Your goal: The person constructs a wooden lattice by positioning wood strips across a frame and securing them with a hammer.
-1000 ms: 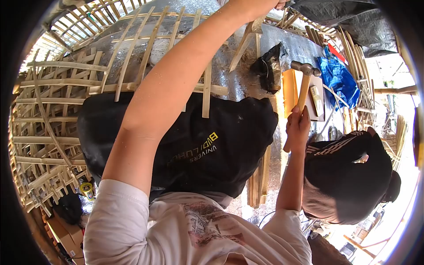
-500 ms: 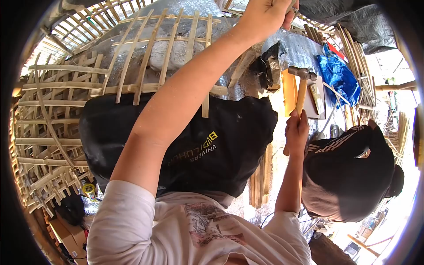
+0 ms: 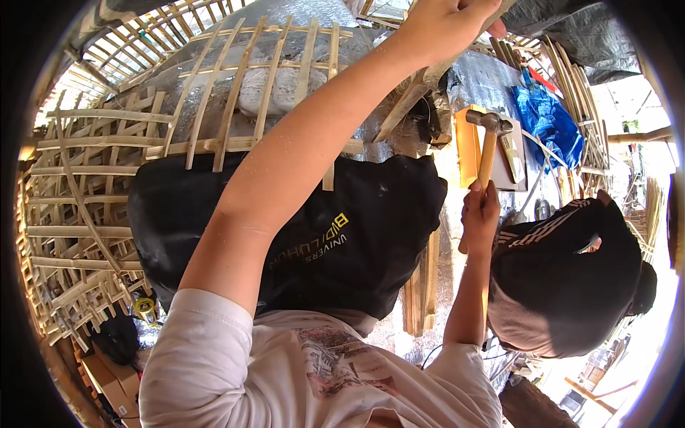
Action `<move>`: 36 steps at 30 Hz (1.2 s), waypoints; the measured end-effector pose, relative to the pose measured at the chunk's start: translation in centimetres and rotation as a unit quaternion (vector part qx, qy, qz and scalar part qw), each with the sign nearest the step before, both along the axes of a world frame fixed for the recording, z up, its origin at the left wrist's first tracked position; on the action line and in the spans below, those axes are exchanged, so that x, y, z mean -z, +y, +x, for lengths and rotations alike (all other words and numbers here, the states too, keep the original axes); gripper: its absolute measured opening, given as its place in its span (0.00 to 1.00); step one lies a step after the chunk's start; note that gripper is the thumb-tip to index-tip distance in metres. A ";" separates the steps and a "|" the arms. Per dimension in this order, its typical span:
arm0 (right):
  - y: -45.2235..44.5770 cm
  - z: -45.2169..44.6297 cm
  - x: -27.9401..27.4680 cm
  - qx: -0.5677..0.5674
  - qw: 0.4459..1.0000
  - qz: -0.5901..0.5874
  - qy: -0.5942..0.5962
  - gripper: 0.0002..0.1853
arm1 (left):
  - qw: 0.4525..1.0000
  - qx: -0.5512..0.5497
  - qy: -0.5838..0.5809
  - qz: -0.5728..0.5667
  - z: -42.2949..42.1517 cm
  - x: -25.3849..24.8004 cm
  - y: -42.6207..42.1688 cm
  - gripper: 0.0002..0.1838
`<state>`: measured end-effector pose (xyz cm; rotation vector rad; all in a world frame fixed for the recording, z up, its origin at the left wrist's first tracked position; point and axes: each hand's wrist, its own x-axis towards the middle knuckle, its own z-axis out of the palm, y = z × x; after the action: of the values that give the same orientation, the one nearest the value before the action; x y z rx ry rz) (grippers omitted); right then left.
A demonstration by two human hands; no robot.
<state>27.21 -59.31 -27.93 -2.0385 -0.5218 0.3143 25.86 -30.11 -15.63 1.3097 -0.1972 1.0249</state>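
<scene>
My right hand [image 3: 480, 208] is wrapped round the wooden handle of a hammer [image 3: 487, 153], whose metal head points up. My left hand [image 3: 457, 25] reaches far forward at the top of the view, its fingers closed on a wooden strip [image 3: 404, 107] that runs down behind my forearm. Part of that strip and most of the left fingertips are hidden or cut off by the frame edge. Black cloth printed with yellow and white letters [image 3: 335, 232] covers my lap, and a lattice of bamboo slats [image 3: 267, 85] rests against its far edge.
Woven bamboo latticework [image 3: 93, 171] stands at the left. A person in a black top [image 3: 564, 278] bends close on my right. Beyond the hammer are a yellow-edged box [image 3: 467, 146] and a blue plastic bag [image 3: 549, 128]. Bamboo strips [image 3: 422, 292] lie beside my lap.
My left hand has shifted slightly right and upward, and the wooden strip has swung right, covering part of a black bag. The right hand keeps its hold on the hammer, almost still.
</scene>
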 end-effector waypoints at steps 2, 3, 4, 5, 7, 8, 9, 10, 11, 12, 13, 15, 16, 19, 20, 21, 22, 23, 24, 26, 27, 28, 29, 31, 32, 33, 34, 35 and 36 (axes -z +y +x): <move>0.0 -0.1 0.0 0.001 1.000 0.009 0.009 0.14 | 0.999 0.033 0.009 -0.039 -0.1 -0.5 -0.1 0.24; 0.1 -0.1 -0.1 0.000 1.000 0.012 0.011 0.14 | 0.997 0.052 0.003 -0.058 0.5 -0.4 0.2 0.24; 0.2 -0.1 -0.1 0.000 1.000 0.015 0.012 0.14 | 0.994 0.073 -0.004 -0.077 0.9 -0.3 0.4 0.24; 0.3 -0.1 -0.3 -0.001 1.000 0.009 0.004 0.13 | 0.993 0.104 0.007 -0.060 1.3 -0.2 0.9 0.25; 0.3 -0.1 -0.4 -0.002 1.000 -0.002 -0.010 0.13 | 0.986 0.165 0.030 -0.026 1.8 0.2 1.7 0.26; 0.3 0.0 -0.3 -0.013 0.999 -0.018 -0.050 0.13 | 0.986 0.157 0.032 -0.038 1.9 0.2 1.5 0.27; 0.2 0.3 -0.3 -0.024 0.995 -0.033 -0.089 0.12 | 0.987 0.149 0.035 -0.049 2.0 0.2 1.2 0.27; 0.1 0.4 -0.2 -0.034 0.990 -0.049 -0.128 0.12 | 0.987 0.140 0.037 -0.061 2.1 0.2 0.9 0.28; 0.3 0.3 -0.5 -0.046 0.986 -0.064 -0.146 0.11 | 0.989 0.130 0.034 -0.068 2.1 0.2 0.6 0.28; 0.7 0.0 -1.4 -0.058 0.982 -0.079 -0.165 0.11 | 0.990 0.119 0.030 -0.074 2.2 0.2 0.3 0.27; 1.2 -0.2 -2.2 -0.069 0.976 -0.093 -0.183 0.10 | 0.991 0.108 0.025 -0.079 2.3 0.1 0.0 0.27; 1.9 -0.5 -3.2 -0.084 0.969 -0.098 -0.213 0.09 | 0.992 0.097 0.023 -0.084 3.2 0.3 -0.8 0.27; 2.3 -0.6 -3.7 -0.091 0.964 -0.100 -0.228 0.09 | 0.992 0.091 0.022 -0.086 3.7 0.4 -1.2 0.26; 3.7 -1.1 -5.4 -0.118 0.947 -0.073 -0.288 0.08 | 0.997 0.070 0.019 -0.021 4.4 0.7 -2.0 0.26; 3.8 -1.2 -5.9 -0.112 0.943 -0.078 -0.303 0.08 | 0.996 0.091 -0.001 -0.025 4.8 0.6 -2.0 0.27; 3.8 -1.4 -6.3 -0.107 0.939 -0.082 -0.318 0.08 | 0.996 0.087 0.006 -0.032 5.2 0.6 -2.1 0.27; 3.9 -1.5 -6.6 -0.103 0.933 -0.086 -0.333 0.08 | 0.996 0.083 0.012 -0.040 5.5 0.6 -2.2 0.28; 3.8 -1.8 -7.1 -0.088 0.940 -0.086 -0.318 0.08 | 0.996 0.078 0.018 -0.049 5.5 0.4 -2.2 0.28; 3.7 -2.3 -7.5 -0.074 0.946 -0.087 -0.303 0.08 | 0.995 0.088 0.024 -0.047 5.4 0.3 -2.1 0.28; 3.6 -2.4 -7.5 -0.059 0.944 -0.072 -0.316 0.09 | 0.993 0.106 0.038 -0.045 5.3 0.2 -1.8 0.28; 3.7 -2.3 -7.0 -0.045 0.944 -0.081 -0.316 0.09 | 0.991 0.116 0.052 -0.043 5.2 0.1 -1.6 0.28; 3.8 -2.0 -6.0 -0.030 0.944 -0.090 -0.317 0.09 | 0.989 0.126 0.066 -0.041 5.1 -0.1 -1.4 0.28; 3.9 -1.6 -4.9 -0.015 0.943 -0.099 -0.318 0.09 | 0.987 0.135 0.080 -0.039 5.2 -0.1 -1.3 0.28; 3.6 -0.1 -2.8 -0.140 0.903 -0.160 -0.372 0.14 | 0.990 0.118 0.072 -0.027 6.2 0.7 -0.8 0.28; 3.4 -0.2 -3.0 -0.148 0.913 -0.175 -0.337 0.15 | 0.992 0.107 0.067 -0.018 6.3 0.5 -0.4 0.28; 3.0 -0.5 -3.3 -0.157 0.921 -0.191 -0.301 0.15 | 0.993 0.106 0.055 -0.020 6.5 0.3 -0.4 0.28; 2.9 -0.6 -3.7 -0.119 0.930 -0.178 -0.300 0.14 | 0.994 0.100 0.041 -0.022 6.7 0.2 -0.4 0.28; 2.6 -0.9 -4.3 -0.083 0.937 -0.168 -0.294 0.13 | 0.995 0.095 0.029 -0.029 6.5 0.3 -0.4 0.28; 2.2 -1.4 -5.0 -0.045 0.944 -0.163 -0.284 0.13 | 0.996 0.077 0.041 0.010 5.8 0.4 0.0 0.27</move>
<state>25.84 -57.08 -22.93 -2.4357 -0.9679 -0.1599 31.69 -30.15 -16.02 1.3308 -0.2429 0.8396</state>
